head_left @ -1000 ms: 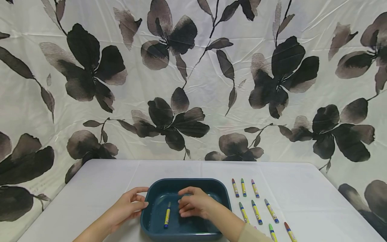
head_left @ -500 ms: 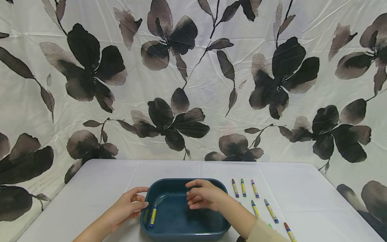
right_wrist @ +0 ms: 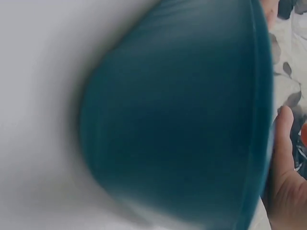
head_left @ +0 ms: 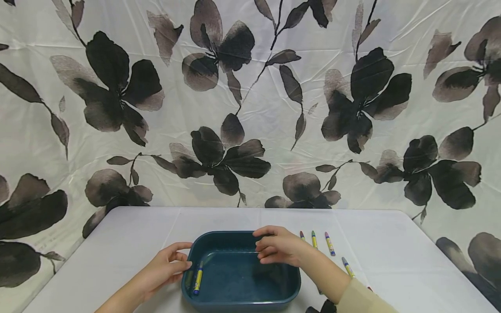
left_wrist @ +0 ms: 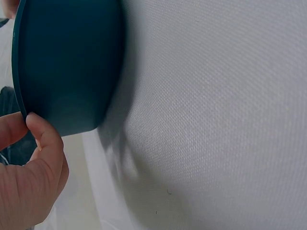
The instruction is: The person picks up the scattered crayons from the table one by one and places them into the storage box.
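Observation:
In the head view a dark teal plastic basin point(head_left: 242, 303) stands on the white table. My left hand point(head_left: 166, 267) pinches its left rim, thumb outside and a finger at the edge, as the left wrist view also shows on the basin wall point(left_wrist: 72, 62). A single yellow-and-blue crayon point(head_left: 198, 280) lies inside, along the left wall. My right hand point(head_left: 279, 247) hovers over the basin's back right part with loosely bent, parted fingers and nothing between them. In the right wrist view the basin's outer wall point(right_wrist: 177, 120) fills the middle, with the thumb point(right_wrist: 284, 143) beyond its rim.
Right of the basin lie several more crayons, among them a purple-tipped one point(head_left: 330, 243) and a grey-green-tipped one point(head_left: 347, 267). My right forearm and beige sleeve point(head_left: 360, 298) cover others. A floral cloth point(head_left: 250, 108) hangs behind the table.
The crayon has rolled left across the basin floor to the left wall. My right hand has moved right and slightly back, away from it. The left hand stays at the rim.

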A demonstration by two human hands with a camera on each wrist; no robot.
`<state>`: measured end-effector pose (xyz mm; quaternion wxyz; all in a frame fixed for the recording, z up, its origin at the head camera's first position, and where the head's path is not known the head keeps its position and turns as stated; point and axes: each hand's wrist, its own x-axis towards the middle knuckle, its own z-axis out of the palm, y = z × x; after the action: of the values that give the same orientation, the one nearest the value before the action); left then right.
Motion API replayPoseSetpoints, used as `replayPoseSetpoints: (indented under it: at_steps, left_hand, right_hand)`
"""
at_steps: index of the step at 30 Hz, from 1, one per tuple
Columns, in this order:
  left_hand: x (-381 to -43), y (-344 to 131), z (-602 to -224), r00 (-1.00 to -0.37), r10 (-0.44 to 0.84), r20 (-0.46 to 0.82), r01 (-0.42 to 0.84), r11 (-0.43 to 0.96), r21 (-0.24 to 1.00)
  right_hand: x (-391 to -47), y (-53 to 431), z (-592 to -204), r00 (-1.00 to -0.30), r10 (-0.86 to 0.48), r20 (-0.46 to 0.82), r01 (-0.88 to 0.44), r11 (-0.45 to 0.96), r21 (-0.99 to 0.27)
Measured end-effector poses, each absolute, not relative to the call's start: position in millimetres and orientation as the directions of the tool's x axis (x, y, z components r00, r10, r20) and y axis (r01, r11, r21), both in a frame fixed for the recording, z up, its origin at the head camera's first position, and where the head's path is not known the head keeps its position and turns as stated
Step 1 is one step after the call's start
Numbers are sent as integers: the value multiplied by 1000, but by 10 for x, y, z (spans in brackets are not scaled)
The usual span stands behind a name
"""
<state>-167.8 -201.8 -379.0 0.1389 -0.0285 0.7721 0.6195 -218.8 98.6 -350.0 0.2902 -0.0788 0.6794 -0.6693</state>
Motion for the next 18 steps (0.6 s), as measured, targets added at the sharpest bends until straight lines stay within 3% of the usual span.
replayPoseSetpoints:
  at_steps: [18]
  left_hand:
    - [-1670,-2030,-3799,-961,134,-243,-208,231,951]
  right_hand:
    - [-2193,1350,-3441,-834,-475,-281,261,110,-959]
